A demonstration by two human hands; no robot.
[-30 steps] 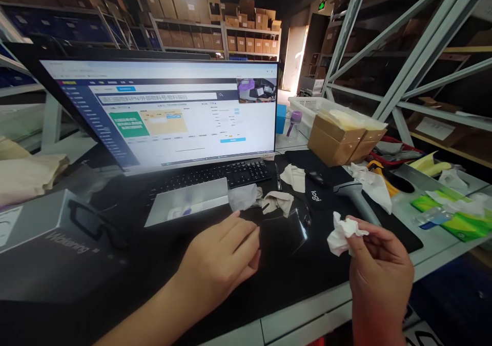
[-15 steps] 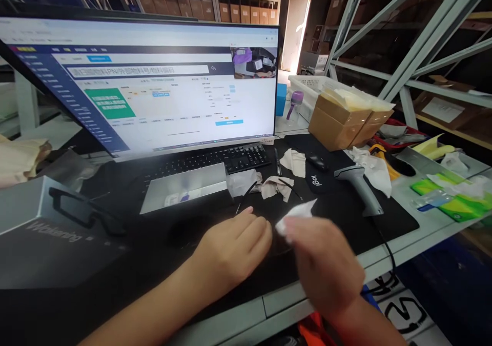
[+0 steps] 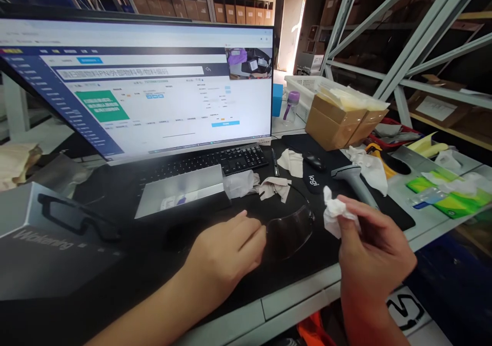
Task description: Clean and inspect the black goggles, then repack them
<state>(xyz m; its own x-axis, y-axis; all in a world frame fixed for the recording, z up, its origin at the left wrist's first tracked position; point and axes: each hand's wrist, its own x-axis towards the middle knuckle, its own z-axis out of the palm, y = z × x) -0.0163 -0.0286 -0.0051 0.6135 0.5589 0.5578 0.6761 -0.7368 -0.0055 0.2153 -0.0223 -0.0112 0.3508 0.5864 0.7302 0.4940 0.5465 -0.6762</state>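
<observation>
Dark tinted glasses lie low over the black mat, their curved lens showing to the right of my left hand. The fingers of that hand are curled around the near left part of the glasses, which they hide. My right hand is raised to the right of the lens, pinching a crumpled white tissue between thumb and fingers, apart from the glasses. Beyond them lie crumpled beige cloths and an open silver box.
A large monitor and keyboard stand behind. At the left is a grey glasses box. A scanner, mouse and cardboard box are on the right, near green packets.
My right hand has moved right, away from my left hand, with the tissue still pinched. The dark lens is now uncovered. The view has shifted slightly.
</observation>
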